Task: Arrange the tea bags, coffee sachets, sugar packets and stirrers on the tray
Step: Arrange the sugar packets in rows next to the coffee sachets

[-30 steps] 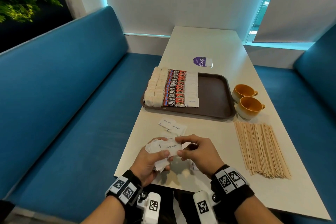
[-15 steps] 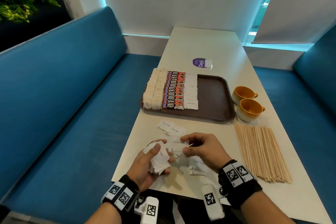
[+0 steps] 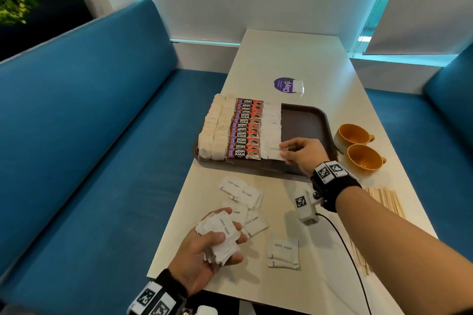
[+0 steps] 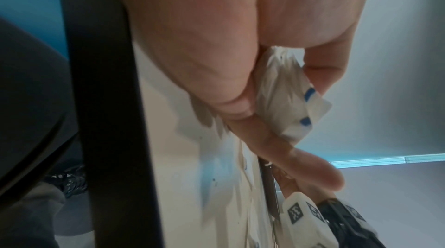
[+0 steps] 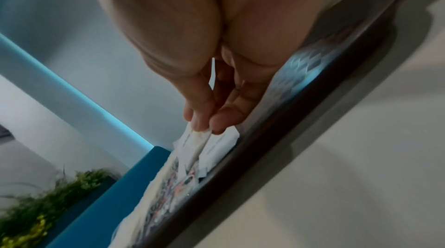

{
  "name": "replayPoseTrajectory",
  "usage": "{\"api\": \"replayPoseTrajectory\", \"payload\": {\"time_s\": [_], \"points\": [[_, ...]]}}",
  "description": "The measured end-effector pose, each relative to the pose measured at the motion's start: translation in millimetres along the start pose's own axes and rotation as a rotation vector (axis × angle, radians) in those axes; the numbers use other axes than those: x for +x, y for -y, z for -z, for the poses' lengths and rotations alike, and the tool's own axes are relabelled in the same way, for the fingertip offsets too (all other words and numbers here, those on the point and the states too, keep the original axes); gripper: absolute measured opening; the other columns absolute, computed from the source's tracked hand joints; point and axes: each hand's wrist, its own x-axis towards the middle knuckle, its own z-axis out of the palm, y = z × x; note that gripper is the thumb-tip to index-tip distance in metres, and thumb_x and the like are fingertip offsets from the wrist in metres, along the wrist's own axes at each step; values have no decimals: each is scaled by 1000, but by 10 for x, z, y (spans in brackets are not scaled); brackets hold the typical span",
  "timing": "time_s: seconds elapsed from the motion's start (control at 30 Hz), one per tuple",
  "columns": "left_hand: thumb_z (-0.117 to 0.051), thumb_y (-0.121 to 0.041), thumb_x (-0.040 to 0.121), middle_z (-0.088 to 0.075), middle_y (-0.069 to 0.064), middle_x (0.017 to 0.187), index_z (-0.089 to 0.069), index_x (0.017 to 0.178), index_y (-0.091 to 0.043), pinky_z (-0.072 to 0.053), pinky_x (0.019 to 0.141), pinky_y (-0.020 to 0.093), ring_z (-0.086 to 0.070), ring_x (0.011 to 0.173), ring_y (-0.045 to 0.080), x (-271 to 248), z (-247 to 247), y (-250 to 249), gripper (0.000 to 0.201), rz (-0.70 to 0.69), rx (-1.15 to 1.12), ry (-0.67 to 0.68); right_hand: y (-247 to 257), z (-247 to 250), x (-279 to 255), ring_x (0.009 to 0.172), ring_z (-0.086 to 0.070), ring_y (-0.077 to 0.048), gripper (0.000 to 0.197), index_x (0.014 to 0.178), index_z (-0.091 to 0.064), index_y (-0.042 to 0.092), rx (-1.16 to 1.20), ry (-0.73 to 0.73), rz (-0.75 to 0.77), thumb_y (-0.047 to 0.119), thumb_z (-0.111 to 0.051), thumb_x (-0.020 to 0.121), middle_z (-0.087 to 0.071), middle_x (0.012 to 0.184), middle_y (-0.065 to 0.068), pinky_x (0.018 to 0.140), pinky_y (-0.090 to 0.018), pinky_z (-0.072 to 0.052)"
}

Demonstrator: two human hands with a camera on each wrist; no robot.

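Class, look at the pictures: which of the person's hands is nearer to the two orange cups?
Right. The right hand is over the tray, just beside the orange cups. The left hand holds sugar packets at the table's near edge, farther away.

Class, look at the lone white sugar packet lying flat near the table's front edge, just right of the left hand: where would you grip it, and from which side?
The white sugar packet lies flat on the table, overlapping another packet beneath. Pinch its raised near short edge between thumb and fingertip, coming from above and the near side; the free space there probably makes that easiest.
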Motion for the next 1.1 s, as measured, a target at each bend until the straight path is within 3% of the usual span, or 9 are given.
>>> {"api": "replayPoseTrajectory", "payload": {"time_s": [0.17, 0.43, 0.57, 0.67, 0.8, 0.97, 1.1], "points": [[-76, 0, 69, -58, 30, 115, -57, 134, -6, -55, 66, 46, -60, 102, 46, 33, 28, 12, 68, 3, -16, 21, -88, -105, 199, 69, -68, -13, 15, 97, -79, 18, -233, 30, -39, 9, -82, 85, -74, 95, -3, 61, -17, -54], [-75, -1, 73, -59, 29, 120, -55, 136, -9, -55, 70, 48, -61, 105, 47, 37, 24, 17, 67, -8, 0, 23, -109, -168, 272, 75, -62, -10, 11, 86, -79, 24, -417, -1, -15, 20, -87, 80, -67, 84, 3, 62, -18, -44], [-77, 0, 69, -64, 26, 118, -61, 131, -15, -59, 69, 53, -63, 109, 49, -6, -23, -10, 66, -15, 22, 16, -39, -156, 191, 76, -62, -12, 8, 87, -77, 23, -349, -44, -4, 27, -83, 84, -68, 85, 4, 68, -23, -48], [-73, 3, 76, -62, 30, 122, -60, 134, -17, -60, 71, 53, -62, 114, 49, -20, -37, -4, 63, -21, 34, 26, 68, -156, -54, 70, -59, -13, 4, 87, -76, 24, -219, -77, 37, 27, -78, 88, -67, 83, 3, 65, -26, -49], [-72, 4, 76, -63, 28, 120, -57, 136, -15, -57, 64, 44, -65, 105, 44, -12, -73, -2, 66, -49, 37, 23, 180, -230, -648, 61, -57, -13, 1, 88, -77, 19, -88, 55, 107, 18, -77, 89, -64, 71, 2, 56, -24, -49], [-73, 4, 78, -58, 34, 118, -48, 141, -6, -53, 61, 40, -66, 94, 41, -14, -52, 30, 68, -59, 70, -3, 38, -475, -1387, 62, -63, -14, 8, 93, -78, 18, -53, 326, 64, 25, -78, 89, -75, 85, -11, 57, -27, -52], [-73, 2, 78, -62, 27, 113, -53, 133, -3, -55, 54, 35, -65, 82, 32, -53, -107, 13, 59, -77, 113, -26, -173, -663, -1713, 62, -63, -16, 21, 100, -76, 15, 25, 371, -22, 28, -83, 85, -74, 82, -9, 57, -29, -51]]}}
